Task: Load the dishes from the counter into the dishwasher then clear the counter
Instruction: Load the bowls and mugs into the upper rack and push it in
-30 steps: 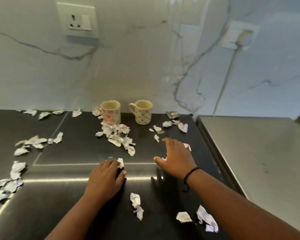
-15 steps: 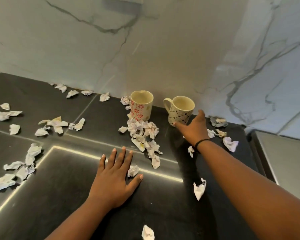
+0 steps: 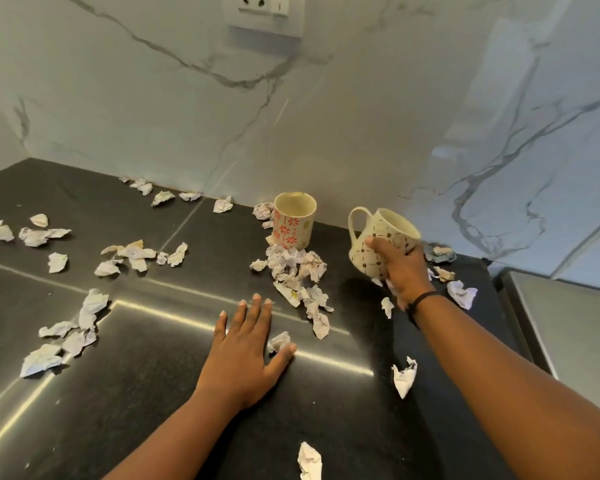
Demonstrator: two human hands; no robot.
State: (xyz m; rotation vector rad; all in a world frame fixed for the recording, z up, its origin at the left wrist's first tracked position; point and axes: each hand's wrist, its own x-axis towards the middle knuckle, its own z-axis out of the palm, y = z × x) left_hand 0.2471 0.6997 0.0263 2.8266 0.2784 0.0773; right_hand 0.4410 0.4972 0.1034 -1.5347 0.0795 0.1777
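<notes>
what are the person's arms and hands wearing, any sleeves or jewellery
Both forearms are bare, with no sleeves in view. The right hand has a thin black band round its wrist. The left hand has no ring, watch or band that shows, and its fingernails look pale. No gloves on either.

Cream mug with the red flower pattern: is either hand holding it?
No. The cream mug with the red flower pattern stands untouched by the wall, while the right hand grips the cream dotted mug.
</notes>
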